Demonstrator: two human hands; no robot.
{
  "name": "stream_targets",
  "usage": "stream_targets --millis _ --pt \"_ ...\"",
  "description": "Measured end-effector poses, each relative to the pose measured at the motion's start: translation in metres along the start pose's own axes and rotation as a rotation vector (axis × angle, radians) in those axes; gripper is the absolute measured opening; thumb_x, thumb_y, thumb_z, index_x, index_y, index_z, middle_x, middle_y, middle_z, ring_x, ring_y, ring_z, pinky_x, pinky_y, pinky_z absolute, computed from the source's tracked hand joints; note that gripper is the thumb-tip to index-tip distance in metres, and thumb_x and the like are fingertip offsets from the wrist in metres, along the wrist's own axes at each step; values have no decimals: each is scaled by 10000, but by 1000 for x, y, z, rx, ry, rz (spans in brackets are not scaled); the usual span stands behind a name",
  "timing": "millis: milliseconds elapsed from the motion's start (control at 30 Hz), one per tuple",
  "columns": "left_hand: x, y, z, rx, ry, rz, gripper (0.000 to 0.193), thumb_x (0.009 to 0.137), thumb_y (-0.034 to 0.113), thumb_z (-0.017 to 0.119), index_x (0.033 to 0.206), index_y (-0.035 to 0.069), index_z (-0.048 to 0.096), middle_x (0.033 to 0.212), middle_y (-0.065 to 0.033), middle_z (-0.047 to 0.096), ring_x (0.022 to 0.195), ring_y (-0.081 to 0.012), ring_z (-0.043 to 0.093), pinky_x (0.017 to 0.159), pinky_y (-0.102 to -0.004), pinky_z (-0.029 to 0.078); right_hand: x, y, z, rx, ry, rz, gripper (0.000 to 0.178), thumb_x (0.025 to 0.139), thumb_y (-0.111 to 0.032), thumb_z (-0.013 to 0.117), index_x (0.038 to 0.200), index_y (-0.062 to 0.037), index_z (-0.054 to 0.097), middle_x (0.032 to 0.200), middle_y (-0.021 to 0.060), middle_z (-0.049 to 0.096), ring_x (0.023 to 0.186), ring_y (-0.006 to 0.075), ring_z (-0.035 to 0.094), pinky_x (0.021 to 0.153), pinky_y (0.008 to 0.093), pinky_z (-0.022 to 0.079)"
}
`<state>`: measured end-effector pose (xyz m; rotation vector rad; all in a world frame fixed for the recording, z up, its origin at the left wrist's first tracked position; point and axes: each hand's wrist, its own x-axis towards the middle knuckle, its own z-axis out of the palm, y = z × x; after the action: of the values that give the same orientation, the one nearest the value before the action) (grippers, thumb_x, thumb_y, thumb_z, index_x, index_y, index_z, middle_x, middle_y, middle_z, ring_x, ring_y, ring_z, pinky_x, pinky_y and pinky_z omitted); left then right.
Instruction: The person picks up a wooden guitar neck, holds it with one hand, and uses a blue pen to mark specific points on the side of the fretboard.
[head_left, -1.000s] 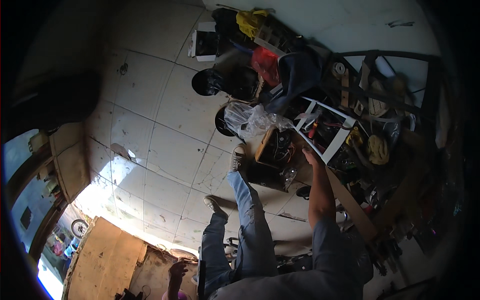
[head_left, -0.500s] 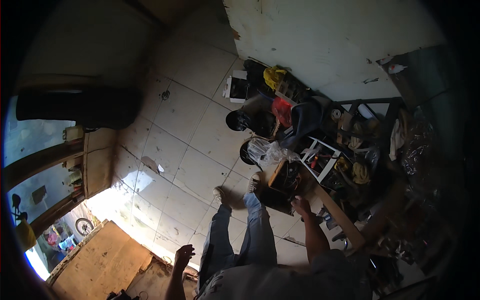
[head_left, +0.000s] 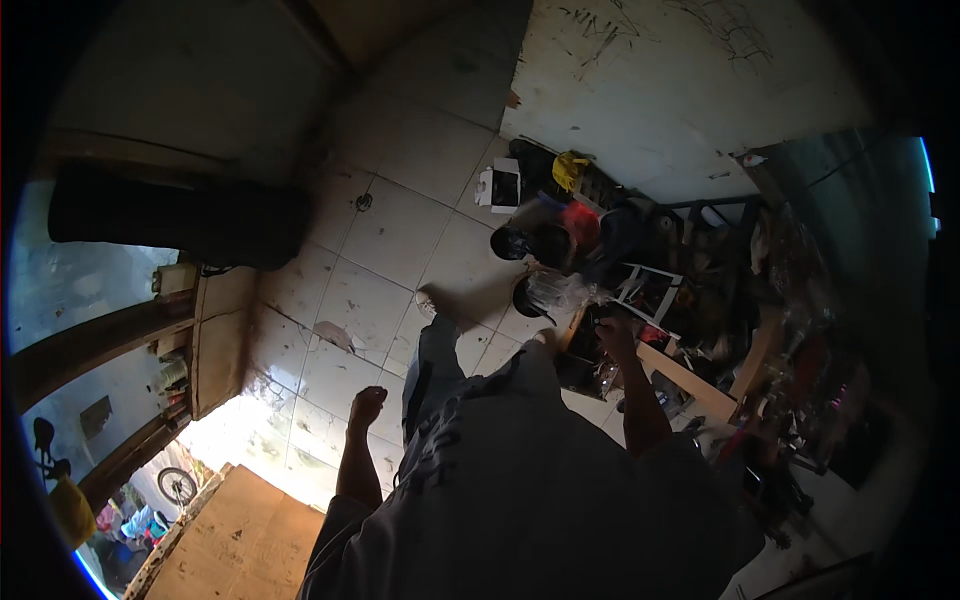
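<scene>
My right hand (head_left: 612,334) reaches out over a wooden box (head_left: 585,365) crammed with small tools and parts, beside a low wooden bench (head_left: 690,382). Its fingers curl around or against something small and dark; the shadow hides whether they grip it. My left hand (head_left: 367,404) hangs by my side over the tiled floor (head_left: 395,235) with the fingers curled in and nothing in it. My legs and one foot (head_left: 428,303) show between the two hands. A crumpled clear plastic bag (head_left: 566,290) lies just beyond the box.
Clutter lines the wall: two black round pots (head_left: 514,243), a red bundle (head_left: 580,222), a yellow item (head_left: 568,170), a white box (head_left: 500,185), a white-framed crate (head_left: 650,290). A cardboard sheet (head_left: 240,545) lies lower left, a dark long bundle (head_left: 170,215) at left, a doorway with a bicycle wheel (head_left: 178,485).
The view has swung and pulled back from the clutter. My left hand has come into sight at my side. My right arm has drawn back slightly but stays over the wooden box.
</scene>
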<state>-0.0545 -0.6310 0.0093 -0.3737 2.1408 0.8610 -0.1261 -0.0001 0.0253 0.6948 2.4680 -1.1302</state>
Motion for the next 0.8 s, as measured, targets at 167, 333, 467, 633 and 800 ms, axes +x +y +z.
stream_targets --millis 167,333,467,633,800 --pt "101 46 -156 -560 289 -13 312 917 253 587 1130 29 626 978 -90 666 817 -169 649 677 -339 535 -17 -38 65 -90 -247 139 298 800 -251 688 1001 -33 654 773 106 652 662 188 635 600 327 494" --pt "218 69 -246 -68 471 73 284 863 316 566 870 61 690 900 -148 691 880 -358 638 774 -394 512 -10 -118 112 -215 -428 -15 324 826 -288 650 1031 -38 662 863 106 691 761 233 667 697 349 521" --pt "276 141 -253 -205 350 123 292 832 362 655 925 93 721 942 -153 700 886 -321 669 794 -389 522 72 -153 117 -135 -527 199 295 844 -265 639 1044 -48 658 877 91 679 767 225 650 701 337 512" --pt "355 177 -248 -132 299 261 320 823 385 623 925 97 719 988 -147 693 934 -328 651 851 -398 512 224 -214 104 -198 -633 176 262 867 -236 626 1059 -61 653 895 72 665 774 215 627 705 320 502" --pt "334 247 -350 20 444 128 291 834 343 579 897 93 714 936 -161 686 889 -332 652 814 -416 528 386 -300 91 -198 -602 67 231 890 -207 613 1075 -73 648 913 53 651 781 204 605 710 304 491"
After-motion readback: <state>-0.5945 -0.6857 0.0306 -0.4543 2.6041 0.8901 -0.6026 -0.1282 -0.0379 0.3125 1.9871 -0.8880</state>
